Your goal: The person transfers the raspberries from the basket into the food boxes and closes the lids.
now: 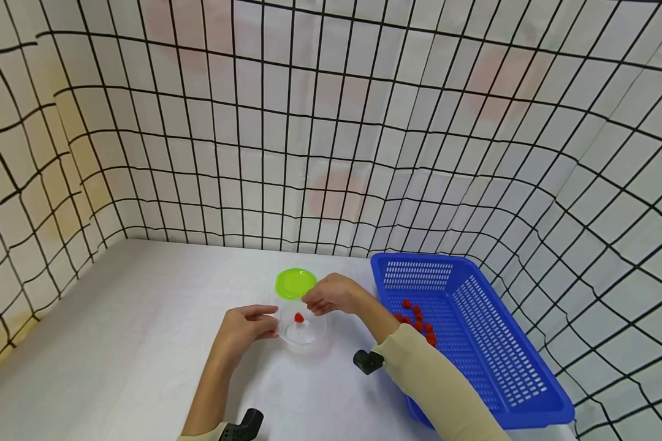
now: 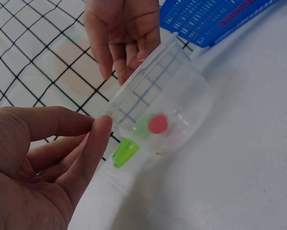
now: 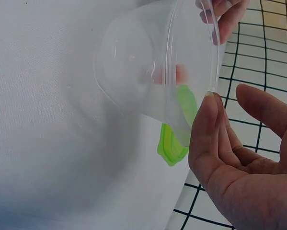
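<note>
A clear plastic bowl (image 1: 303, 334) stands on the white table, with a small red ball (image 2: 158, 123) showing inside it. My left hand (image 1: 248, 331) pinches the bowl's rim between thumb and fingers at its left side. Over the rim's far right side is my right hand (image 1: 333, 294), its thumb apart from the fingers and nothing held between them. In the right wrist view those fingertips (image 3: 209, 103) are right by the rim; whether they touch it I cannot tell. Just behind the bowl lies a shallow bright green dish or lid (image 1: 295, 283).
A blue perforated basket (image 1: 474, 355) is at the right, with several red balls (image 1: 418, 326) in it, partly behind my right forearm. Black wire grid (image 1: 309, 153) with pale sheeting behind it encloses the back and sides of the white table (image 1: 143, 343).
</note>
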Available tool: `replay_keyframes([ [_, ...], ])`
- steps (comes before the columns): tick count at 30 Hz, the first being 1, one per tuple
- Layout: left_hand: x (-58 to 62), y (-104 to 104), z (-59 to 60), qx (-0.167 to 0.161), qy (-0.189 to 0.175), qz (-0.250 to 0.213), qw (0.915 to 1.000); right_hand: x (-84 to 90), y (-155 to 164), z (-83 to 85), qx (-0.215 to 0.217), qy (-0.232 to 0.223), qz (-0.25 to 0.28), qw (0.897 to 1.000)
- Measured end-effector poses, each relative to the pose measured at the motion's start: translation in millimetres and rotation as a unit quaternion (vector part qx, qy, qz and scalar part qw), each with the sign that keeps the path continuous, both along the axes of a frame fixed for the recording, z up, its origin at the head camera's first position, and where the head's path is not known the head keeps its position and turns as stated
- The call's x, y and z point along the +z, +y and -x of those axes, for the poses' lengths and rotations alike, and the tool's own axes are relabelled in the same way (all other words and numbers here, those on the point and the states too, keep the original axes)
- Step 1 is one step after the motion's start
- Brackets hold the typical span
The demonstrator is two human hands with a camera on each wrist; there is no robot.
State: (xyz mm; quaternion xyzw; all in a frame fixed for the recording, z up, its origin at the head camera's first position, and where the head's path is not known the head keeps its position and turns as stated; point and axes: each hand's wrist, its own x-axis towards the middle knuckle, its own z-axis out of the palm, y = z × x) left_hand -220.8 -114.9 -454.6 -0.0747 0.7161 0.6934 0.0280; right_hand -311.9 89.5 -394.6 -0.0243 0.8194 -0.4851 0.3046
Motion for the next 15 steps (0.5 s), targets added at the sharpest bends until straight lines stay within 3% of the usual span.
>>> replay_keyframes([
  [15, 0.1, -0.6, 0.4, 0.0, -0.004, 0.003, 1.0, 6.8, 3.2, 0.4, 0.018, -0.012, 0.0, 1.0],
])
